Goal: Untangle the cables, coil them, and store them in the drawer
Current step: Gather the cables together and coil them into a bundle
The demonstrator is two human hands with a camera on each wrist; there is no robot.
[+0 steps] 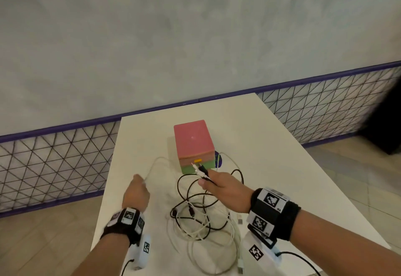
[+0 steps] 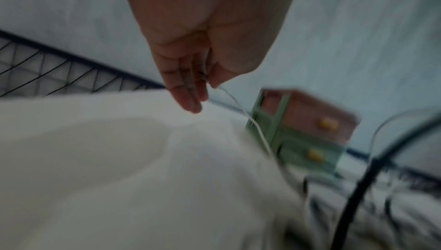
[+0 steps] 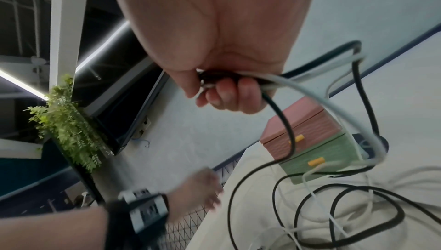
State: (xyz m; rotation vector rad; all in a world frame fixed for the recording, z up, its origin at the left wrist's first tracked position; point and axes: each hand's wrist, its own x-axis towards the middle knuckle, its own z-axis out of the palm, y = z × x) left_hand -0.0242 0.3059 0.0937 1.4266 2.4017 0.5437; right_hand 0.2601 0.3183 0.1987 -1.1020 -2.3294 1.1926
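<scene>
A tangle of black and white cables [image 1: 201, 217] lies on the white table [image 1: 271, 150] in front of a small drawer box [image 1: 194, 145], pink on top and green below, with yellow handles. My right hand [image 1: 213, 183] grips a bundle of cable plug ends [image 1: 200, 170], black and white, held up just before the box; in the right wrist view its curled fingers [image 3: 229, 93] close round those cables [image 3: 281, 82]. My left hand [image 1: 137, 191] pinches a thin white cable [image 1: 152, 167] at the left; the left wrist view shows that cable [image 2: 241, 110] leaving the fingertips [image 2: 190, 103].
A dark blue round object [image 1: 218, 160] sits right of the box. A loose white plug [image 1: 240, 269] lies near the table's front edge. A mesh fence [image 1: 54, 156] runs behind the table, with tiled floor [image 1: 358, 167] either side.
</scene>
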